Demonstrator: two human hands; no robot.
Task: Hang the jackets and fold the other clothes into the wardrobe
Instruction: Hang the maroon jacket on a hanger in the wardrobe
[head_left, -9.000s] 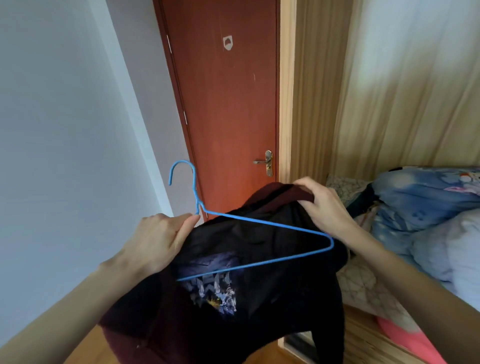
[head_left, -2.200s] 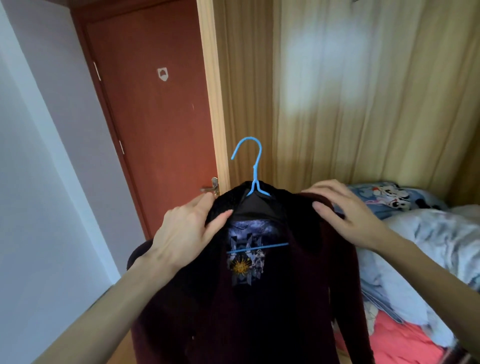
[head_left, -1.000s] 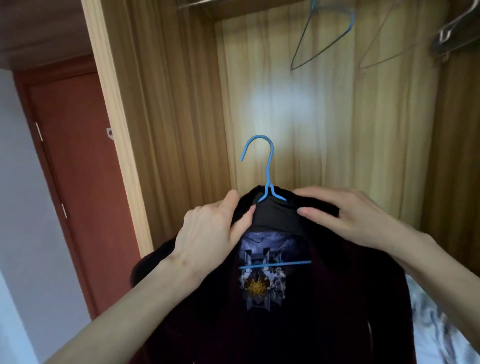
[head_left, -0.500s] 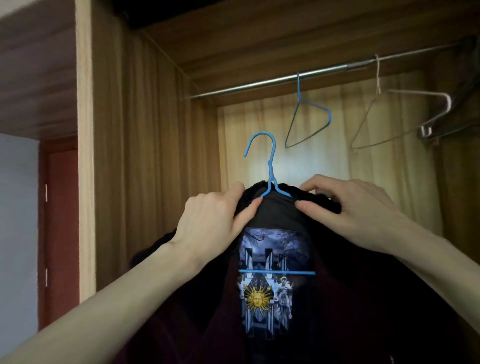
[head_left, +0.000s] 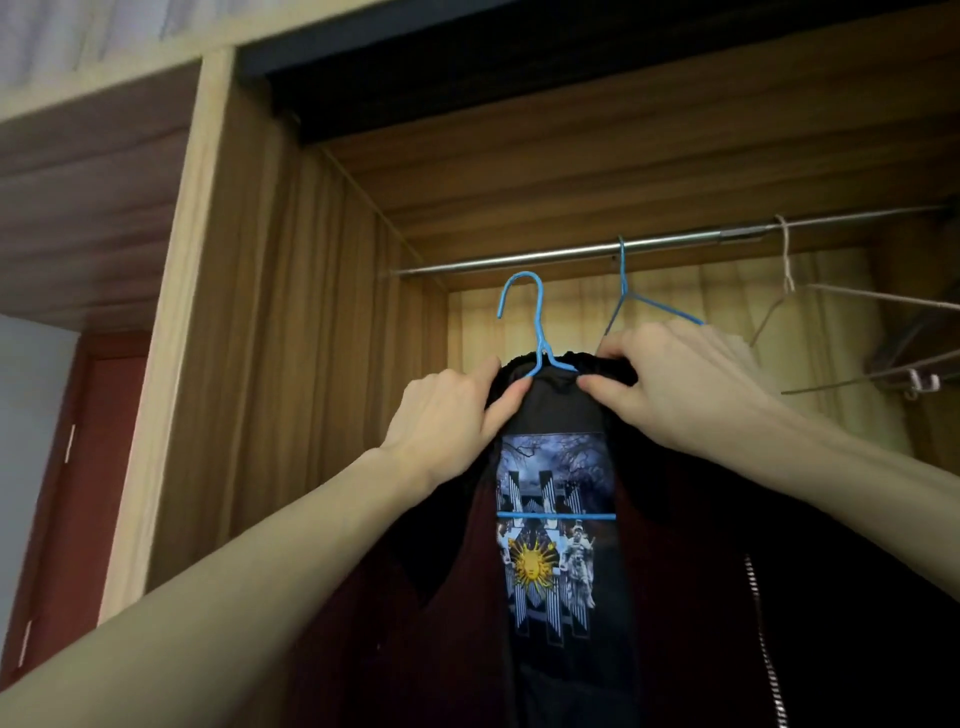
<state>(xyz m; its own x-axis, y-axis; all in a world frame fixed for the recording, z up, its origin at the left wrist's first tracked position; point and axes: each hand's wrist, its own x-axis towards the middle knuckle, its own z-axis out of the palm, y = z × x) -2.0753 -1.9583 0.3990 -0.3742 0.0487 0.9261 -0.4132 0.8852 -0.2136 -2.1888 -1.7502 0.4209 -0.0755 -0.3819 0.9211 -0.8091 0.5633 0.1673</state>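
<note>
The left hand (head_left: 447, 415) pinches the collar of the dark jacket (head_left: 691, 597) between thumb and curled fingers, its grip closed on the cloth just left of the neck of the blue wire hanger (head_left: 537, 332). The right hand (head_left: 675, 384) does the same on the other side, thumb under and fingers curled over the bunched collar, so the hanger's neck rises between the two grips. The jacket hangs from the hanger straight below both grips, open at the front, with a zipper (head_left: 763, 639) running down to the lower right of the right grip. Inside it, between and below the grips, shows a black shirt with a printed sun graphic (head_left: 545, 545); the hanger's blue lower bar crosses that print. The hanger's hook stands above the left grip, just under the metal wardrobe rail (head_left: 519, 260) and apart from it. On the rail, above the right grip, hangs a second blue hanger (head_left: 623, 291), partly hidden behind the right hand. Further right of that grip a pale wire hanger (head_left: 789, 280) also hangs on the rail. Well left of the left grip stand the wardrobe's wooden side panel (head_left: 285, 364) and a red-brown door (head_left: 67, 493).
</note>
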